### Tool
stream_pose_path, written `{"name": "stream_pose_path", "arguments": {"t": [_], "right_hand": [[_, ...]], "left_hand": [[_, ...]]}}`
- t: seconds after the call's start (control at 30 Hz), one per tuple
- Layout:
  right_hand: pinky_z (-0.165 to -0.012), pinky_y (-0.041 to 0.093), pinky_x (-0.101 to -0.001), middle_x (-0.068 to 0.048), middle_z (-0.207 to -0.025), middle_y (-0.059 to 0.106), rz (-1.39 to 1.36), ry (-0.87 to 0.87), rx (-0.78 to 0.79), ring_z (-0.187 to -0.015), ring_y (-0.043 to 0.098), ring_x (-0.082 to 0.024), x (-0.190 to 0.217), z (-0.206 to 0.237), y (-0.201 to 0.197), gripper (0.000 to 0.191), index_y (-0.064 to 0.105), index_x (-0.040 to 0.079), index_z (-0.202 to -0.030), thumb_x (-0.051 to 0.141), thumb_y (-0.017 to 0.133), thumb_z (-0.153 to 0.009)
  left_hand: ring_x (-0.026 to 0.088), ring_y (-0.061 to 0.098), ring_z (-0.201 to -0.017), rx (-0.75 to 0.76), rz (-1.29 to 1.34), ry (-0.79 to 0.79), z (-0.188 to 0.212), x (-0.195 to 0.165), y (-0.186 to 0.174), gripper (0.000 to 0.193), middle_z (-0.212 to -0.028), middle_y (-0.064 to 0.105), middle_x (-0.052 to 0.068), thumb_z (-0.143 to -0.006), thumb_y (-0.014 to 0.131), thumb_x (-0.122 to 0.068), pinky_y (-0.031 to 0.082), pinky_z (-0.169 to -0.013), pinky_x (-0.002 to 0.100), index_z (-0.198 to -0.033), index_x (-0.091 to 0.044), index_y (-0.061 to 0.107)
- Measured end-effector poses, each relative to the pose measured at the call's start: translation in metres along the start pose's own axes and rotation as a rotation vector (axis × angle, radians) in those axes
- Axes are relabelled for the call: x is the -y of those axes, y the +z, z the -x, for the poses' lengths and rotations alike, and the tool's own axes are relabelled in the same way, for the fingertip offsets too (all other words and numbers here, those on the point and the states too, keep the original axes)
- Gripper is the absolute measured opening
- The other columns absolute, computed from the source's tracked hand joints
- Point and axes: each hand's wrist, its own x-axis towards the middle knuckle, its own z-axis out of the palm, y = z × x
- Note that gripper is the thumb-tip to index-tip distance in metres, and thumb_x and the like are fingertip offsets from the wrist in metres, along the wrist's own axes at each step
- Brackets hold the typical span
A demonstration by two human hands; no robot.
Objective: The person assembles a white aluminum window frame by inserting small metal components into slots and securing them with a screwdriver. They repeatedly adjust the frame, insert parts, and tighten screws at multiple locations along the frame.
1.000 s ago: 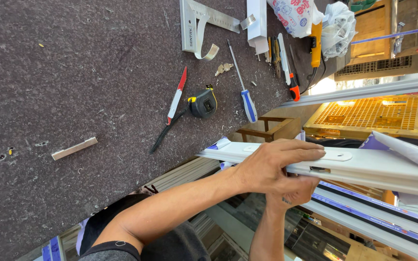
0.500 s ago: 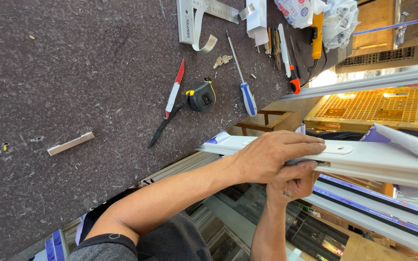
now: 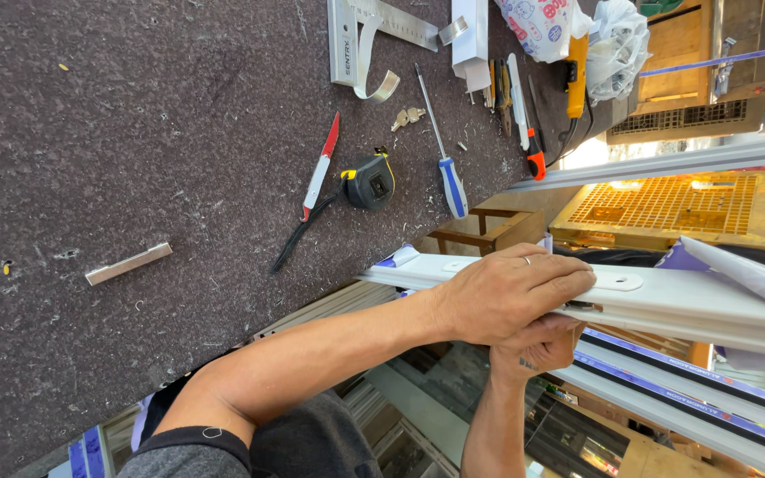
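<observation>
We hold the white window profile (image 3: 666,305) off the desk (image 3: 135,133) edge: our left hand (image 3: 511,296) wraps its top, our right hand (image 3: 537,347) clamps it from beneath. A tape measure (image 3: 369,181) and a blue-handled screwdriver (image 3: 444,164) lie nearby.

Over the last second the view drifted, so the long white plastic window profile (image 3: 666,301) came to lie a little higher and further right in the head view than before. The left hand (image 3: 511,292) slid slightly along the profile's top face, fingers spreading flatter towards the oval white cap (image 3: 617,281). The right hand (image 3: 533,345) beneath showed more of its curled fingers, pressed up under the profile's lower edge. The black and yellow tape measure (image 3: 369,181) and the red-handled knife (image 3: 320,168) on the dark felt counter (image 3: 135,133) shifted down the picture with the camera's tilt
</observation>
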Motion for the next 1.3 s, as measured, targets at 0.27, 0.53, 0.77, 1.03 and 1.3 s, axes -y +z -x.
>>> {"name": "stream_pose_path", "arguments": {"t": [0.27, 0.53, 0.77, 1.03, 1.3], "right_hand": [[-0.099, 0.050, -0.0328, -0.010, -0.124, 0.066, 0.001, -0.022, -0.012, -0.115, 0.064, -0.021, -0.002, 0.000, 0.000, 0.042, 0.062, -0.004, -0.125, 0.030, 0.074, -0.103], [-0.105, 0.047, -0.0355, -0.008, -0.127, 0.067, -0.017, -0.039, 0.004, -0.120, 0.063, -0.021, -0.004, 0.000, 0.000, 0.041, 0.063, -0.002, -0.124, 0.030, 0.076, -0.102], [-0.112, 0.044, -0.0377, -0.009, -0.132, 0.068, -0.005, -0.030, 0.005, -0.123, 0.062, -0.021, -0.004, 0.000, 0.001, 0.039, 0.063, -0.002, -0.129, 0.028, 0.071, -0.106], [-0.099, 0.052, -0.0346, -0.018, -0.139, 0.057, -0.093, 0.020, 0.035, -0.120, 0.063, -0.027, -0.006, -0.006, -0.007, 0.037, 0.063, -0.008, -0.131, 0.014, 0.073, -0.103], [-0.104, 0.060, -0.0434, -0.025, -0.159, 0.035, -0.014, -0.222, 0.108, -0.136, 0.060, -0.039, -0.008, -0.032, -0.026, 0.036, 0.066, -0.004, -0.131, 0.005, 0.072, -0.097]], "left_hand": [[0.029, 0.064, -0.124, 0.025, -0.009, 0.033, -0.001, 0.005, 0.003, 0.056, -0.132, 0.062, 0.014, -0.092, 0.076, -0.032, 0.051, -0.105, 0.041, -0.134, -0.001, 0.055], [0.029, 0.064, -0.125, 0.025, -0.018, 0.035, -0.002, 0.005, 0.002, 0.055, -0.131, 0.062, 0.013, -0.092, 0.075, -0.032, 0.051, -0.105, 0.040, -0.134, -0.002, 0.055], [0.030, 0.064, -0.124, 0.010, -0.033, 0.012, -0.002, 0.002, 0.000, 0.055, -0.132, 0.062, 0.013, -0.093, 0.075, -0.031, 0.052, -0.104, 0.040, -0.134, -0.002, 0.055], [0.037, 0.063, -0.124, -0.075, 0.005, -0.122, -0.002, -0.022, -0.006, 0.057, -0.133, 0.061, 0.018, -0.087, 0.076, -0.020, 0.052, -0.104, 0.042, -0.135, -0.001, 0.053], [0.039, 0.064, -0.126, -0.069, -0.170, -0.169, -0.003, -0.039, -0.001, 0.061, -0.136, 0.061, 0.021, -0.084, 0.074, -0.010, 0.054, -0.110, 0.045, -0.139, -0.001, 0.050]]}}
